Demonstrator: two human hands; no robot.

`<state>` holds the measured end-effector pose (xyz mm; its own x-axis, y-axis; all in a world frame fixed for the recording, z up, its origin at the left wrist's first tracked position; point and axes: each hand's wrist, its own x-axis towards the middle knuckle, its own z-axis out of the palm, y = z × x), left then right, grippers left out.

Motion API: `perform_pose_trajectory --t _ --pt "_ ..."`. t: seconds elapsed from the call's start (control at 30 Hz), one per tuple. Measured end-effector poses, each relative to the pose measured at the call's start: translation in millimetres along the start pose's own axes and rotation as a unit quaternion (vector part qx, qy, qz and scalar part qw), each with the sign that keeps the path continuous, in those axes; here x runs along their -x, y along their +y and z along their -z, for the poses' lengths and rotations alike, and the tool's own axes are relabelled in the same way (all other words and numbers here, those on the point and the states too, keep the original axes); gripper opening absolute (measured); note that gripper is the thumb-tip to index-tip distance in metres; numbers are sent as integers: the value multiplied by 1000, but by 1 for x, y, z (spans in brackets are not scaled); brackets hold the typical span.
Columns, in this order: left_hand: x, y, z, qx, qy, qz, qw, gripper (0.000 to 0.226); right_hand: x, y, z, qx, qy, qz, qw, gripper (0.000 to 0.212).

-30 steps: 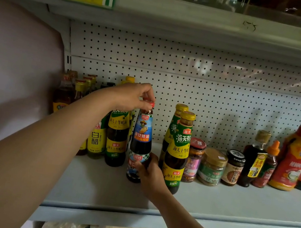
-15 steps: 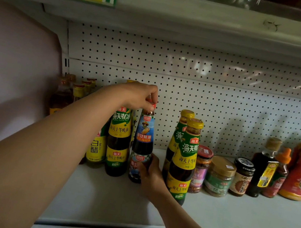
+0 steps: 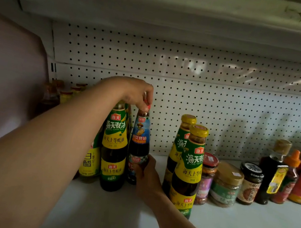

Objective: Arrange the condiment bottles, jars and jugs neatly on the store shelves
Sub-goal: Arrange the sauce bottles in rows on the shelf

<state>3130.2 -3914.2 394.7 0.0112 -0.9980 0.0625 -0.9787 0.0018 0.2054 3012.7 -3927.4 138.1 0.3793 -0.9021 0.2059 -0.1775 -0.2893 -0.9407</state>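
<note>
Between both hands [image 3: 135,91], blue-labelled bottle [image 3: 139,140]

Blue-label bottle [image 3: 139,144] has shifted left, now tight against the green-label bottle [image 3: 114,147]; gap to the right-hand pair wider. Both hands have moved with it. View has closed in.

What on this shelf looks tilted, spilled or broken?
Nothing stands out. The blue-label bottle, held by the left hand at its cap and the right hand low down, stands upright on the shelf; no spills show.
</note>
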Motion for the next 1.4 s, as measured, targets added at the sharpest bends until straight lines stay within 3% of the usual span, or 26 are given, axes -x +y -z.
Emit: perform_pose_trajectory --t 0.87,1.4 --pt "-53 -18 -1 -14 21 8 1000 21 -64 17 -16 -49 31 -21 998 31" --pt "-64 -23 -8 16 41 -2 999 20 -66 14 -21 -76 61 -52 994 32"
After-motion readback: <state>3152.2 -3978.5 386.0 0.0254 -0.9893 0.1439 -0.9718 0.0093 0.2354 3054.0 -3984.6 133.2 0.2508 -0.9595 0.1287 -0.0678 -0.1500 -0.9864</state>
